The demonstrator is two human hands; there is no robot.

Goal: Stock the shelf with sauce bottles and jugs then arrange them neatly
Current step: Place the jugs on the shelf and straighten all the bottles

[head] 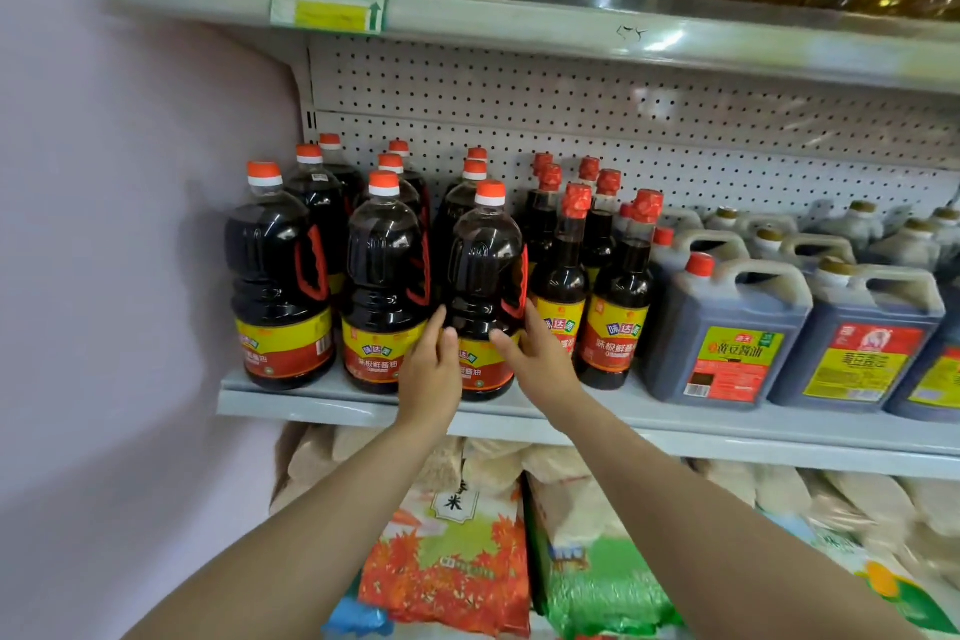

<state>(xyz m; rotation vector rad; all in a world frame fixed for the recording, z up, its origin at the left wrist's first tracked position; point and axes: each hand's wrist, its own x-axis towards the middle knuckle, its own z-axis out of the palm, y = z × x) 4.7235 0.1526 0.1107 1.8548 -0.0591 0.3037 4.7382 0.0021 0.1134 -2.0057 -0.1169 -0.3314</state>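
Sauce bottle (485, 276), third in the front row, stands upright at the shelf (332, 408) edge between my hands: left hand (429, 369) flat against its left side, right hand (535, 353) against its label, fingers straight. Jugs (727, 327) sit further right.

1. Large sauce bottles (485, 286): clear glossy plastic with bright highlights, red plastic handles, glossy paper-like labels
2. Slim bottles (561, 276): glossy and dark, necks wrapped in crinkled red foil-like film
3. Jugs (722, 327): translucent, duller plastic with moulded handles
4. Shelf (332, 403): smooth grey painted metal, slight sheen
5. Back panel (571, 88): matt perforated metal sheet
6. Rice bags (447, 561): shiny printed plastic film, wrinkled
7. Wall (104, 224): matt, smooth
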